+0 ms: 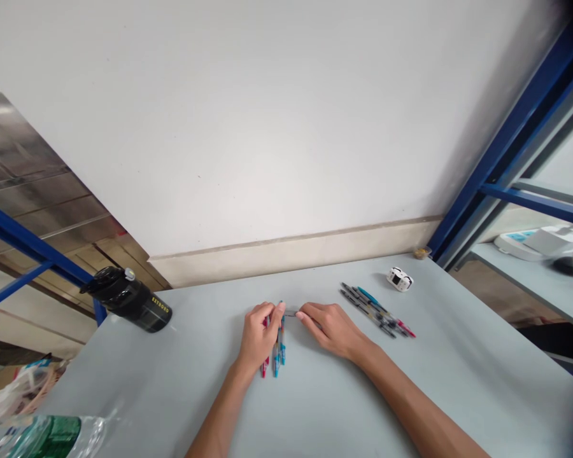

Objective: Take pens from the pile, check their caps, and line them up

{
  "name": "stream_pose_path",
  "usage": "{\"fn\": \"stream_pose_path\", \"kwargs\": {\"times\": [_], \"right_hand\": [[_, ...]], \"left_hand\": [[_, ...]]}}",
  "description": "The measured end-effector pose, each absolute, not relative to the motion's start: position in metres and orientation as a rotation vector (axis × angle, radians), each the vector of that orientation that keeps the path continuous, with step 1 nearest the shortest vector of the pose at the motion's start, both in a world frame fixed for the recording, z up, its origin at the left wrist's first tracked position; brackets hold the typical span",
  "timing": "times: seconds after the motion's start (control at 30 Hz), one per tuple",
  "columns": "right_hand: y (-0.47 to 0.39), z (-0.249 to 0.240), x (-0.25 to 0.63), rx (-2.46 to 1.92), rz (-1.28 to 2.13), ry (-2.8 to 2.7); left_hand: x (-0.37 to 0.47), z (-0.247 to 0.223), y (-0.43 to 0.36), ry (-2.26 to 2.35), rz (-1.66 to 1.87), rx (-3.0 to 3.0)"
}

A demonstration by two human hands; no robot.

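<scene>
A thin dark piece [290, 313] spans the small gap between my two hands near the middle of the table. My left hand [260, 332] is closed, with thumb and finger pinched at its left end. The right end is pinched by my right hand [327, 326]. Beneath and beside my left hand lie a red pen [265, 367] and blue pens [276, 364], their upper parts partly covered by the hand. To the right of my right hand lies a loose group of dark pens [363, 304], with a teal pen [368, 296] and a red-ended one [405, 328] among them.
A black bottle [132, 302] stands tilted in view at the table's left. At the back right are a small white device [400, 279] and a little clear container [421, 253]. Clear plastic with green contents [52, 436] is at lower left. Blue frames flank the table [172, 381].
</scene>
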State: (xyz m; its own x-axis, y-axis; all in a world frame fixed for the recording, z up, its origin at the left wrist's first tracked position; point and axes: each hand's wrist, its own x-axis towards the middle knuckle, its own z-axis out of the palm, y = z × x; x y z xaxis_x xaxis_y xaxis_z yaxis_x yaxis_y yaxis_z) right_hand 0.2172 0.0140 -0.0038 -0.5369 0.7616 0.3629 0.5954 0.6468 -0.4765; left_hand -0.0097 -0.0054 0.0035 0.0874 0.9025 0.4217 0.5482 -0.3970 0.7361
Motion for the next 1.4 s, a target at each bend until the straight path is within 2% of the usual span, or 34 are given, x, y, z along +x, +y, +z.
{"fn": "stream_pose_path", "kwargs": {"times": [0.23, 0.53, 0.77, 1.0, 1.4], "right_hand": [[0.013, 0.0, 0.218, -1.06, 0.441, -2.28], [0.016, -0.001, 0.215, -0.95, 0.388, -2.3], [0.02, -0.009, 0.22, -1.081, 0.391, -2.26], [0.022, -0.003, 0.223, -1.029, 0.197, -2.31], [0.025, -0.004, 0.224, -1.038, 0.166, -2.275]], "left_hand": [[-0.009, 0.009, -0.009, 1.321, 1.303, 1.923], [-0.009, 0.002, -0.005, 1.473, 1.308, 1.85], [-0.011, 0.001, -0.003, 1.533, 1.349, 1.719], [-0.011, 0.004, -0.002, 1.573, 1.389, 1.615], [-0.012, 0.005, -0.003, 1.59, 1.426, 1.574]]}}
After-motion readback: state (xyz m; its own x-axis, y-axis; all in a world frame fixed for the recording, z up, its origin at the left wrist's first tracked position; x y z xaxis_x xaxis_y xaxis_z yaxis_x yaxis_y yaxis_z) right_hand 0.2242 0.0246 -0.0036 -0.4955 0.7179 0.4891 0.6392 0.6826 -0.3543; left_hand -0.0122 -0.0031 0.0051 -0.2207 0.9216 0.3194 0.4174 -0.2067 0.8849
